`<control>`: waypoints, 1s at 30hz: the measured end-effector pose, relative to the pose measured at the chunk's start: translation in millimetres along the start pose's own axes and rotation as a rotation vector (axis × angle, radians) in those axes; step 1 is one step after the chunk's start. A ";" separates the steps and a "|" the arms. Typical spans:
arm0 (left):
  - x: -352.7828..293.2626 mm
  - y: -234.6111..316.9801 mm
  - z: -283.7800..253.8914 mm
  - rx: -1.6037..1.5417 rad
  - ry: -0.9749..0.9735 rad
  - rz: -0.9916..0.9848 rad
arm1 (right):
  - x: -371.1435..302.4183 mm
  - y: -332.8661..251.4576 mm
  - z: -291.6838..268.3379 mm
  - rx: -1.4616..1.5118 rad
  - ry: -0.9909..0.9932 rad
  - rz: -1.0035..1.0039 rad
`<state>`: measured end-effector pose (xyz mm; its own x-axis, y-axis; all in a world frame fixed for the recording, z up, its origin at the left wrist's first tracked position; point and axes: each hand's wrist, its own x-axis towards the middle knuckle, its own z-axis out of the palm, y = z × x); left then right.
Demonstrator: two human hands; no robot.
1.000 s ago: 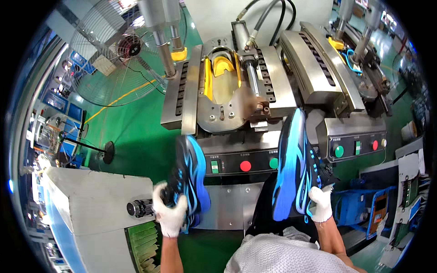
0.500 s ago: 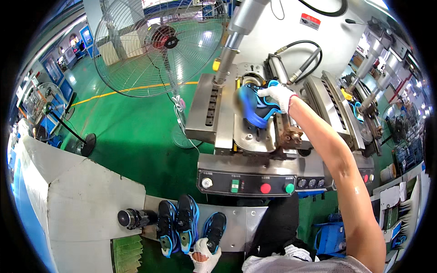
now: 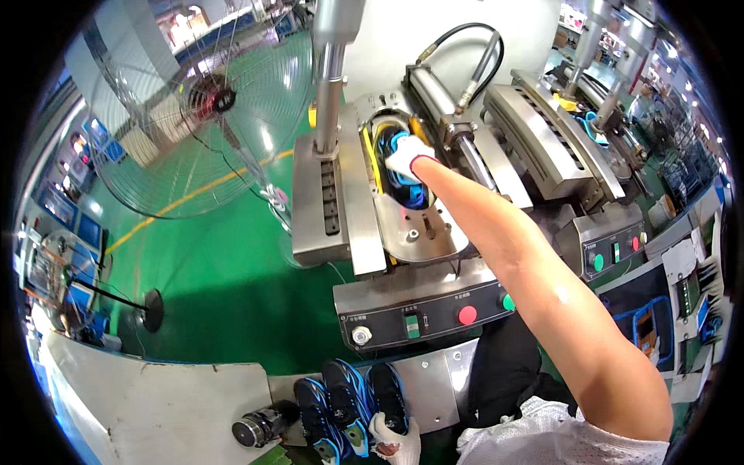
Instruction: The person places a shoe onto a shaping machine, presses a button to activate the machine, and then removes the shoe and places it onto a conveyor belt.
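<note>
- The right hand, in a white glove, reaches far out from the person with the bare forearm stretched across the machine.
- It rests on a blue and black shoe that sits in the oval cavity in the top of the machine, between the grey metal plates; the fingers curl over the shoe's upper end (how tightly they grip cannot be told from here).
- The left hand, also in a white glove, is low at the bottom edge, close to the person's body.
- Its fingers are closed around the near end of a dark shoe with blue trim, which stands on end on the metal shelf in front of the machine.
- Two more shoes of the same colours stand just beside that one, to its left, touching each other.
- A black control panel faces the person below the cavity, with a red round button and a green one beside it.
- A large wire-guard fan stands on the green floor to the left, well apart from both hands.
</note>
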<state>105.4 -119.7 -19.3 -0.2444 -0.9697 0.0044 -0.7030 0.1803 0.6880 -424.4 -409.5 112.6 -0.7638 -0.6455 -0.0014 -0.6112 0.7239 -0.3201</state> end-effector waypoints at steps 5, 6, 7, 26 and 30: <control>-3.5 -23.8 17.1 0.071 -0.093 -0.087 | -94.9 -16.0 -74.5 0.168 -0.156 -0.225; -3.5 -22.1 13.9 0.034 -0.115 -0.111 | -138.8 -13.1 -76.4 0.224 -0.043 -0.295; -2.7 -24.0 7.6 0.054 -0.144 -0.104 | -183.3 -0.1 -71.4 0.313 0.009 -0.483; 41.4 144.2 -2.9 -0.013 -0.301 0.855 | -494.0 260.3 -36.5 0.661 -0.664 -0.508; -9.9 240.3 53.5 -0.166 -0.450 0.986 | -558.7 304.8 -25.7 0.816 -0.409 -0.493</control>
<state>-96.8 -58.0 107.1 -0.8950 -0.2571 0.3647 0.0257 0.7863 0.6173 -189.4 178.0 40.1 -0.2448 -0.9691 0.0310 -0.3942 0.0703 -0.9163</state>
